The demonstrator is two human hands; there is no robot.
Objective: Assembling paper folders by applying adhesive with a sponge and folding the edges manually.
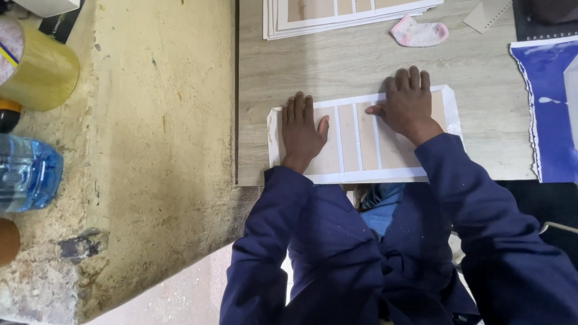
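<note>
Work in hand: the person is pressing a flat book-cover panel (361, 144) down on the wooden counter (337, 66), just in front of their body; brown board pieces are lying in a row on a white sheet whose border is showing all round.
Left hand (303, 129): it is lying open and flat, fingers together and thumb out to the side, palm bearing on the board piece at the panel's left end; it is gripping nothing.
Right hand (408, 103): it is spread open too, palm down on the board piece towards the panel's right end, with the thumb pointing across at the left hand; it is holding nothing, only pressing.
Done so far: judging by the even white gaps between them, the board pieces are already sitting in place on the sheet, and the sheet's corners look trimmed at a slant.
Left to do: the white margins are still lying flat outside the boards, not folded over, so the edges seem unfinished.
Beyond the hands: a stack of similar panels (349, 15) is resting further out, and a small pink-and-white cloth (419, 33) is lying past the right hand's fingertips.
Right of the right hand: a torn-edged blue sheet (551, 114) is lying well apart.
Left of the left hand: a rough wall (156, 150) is bordering the counter's edge.
</note>
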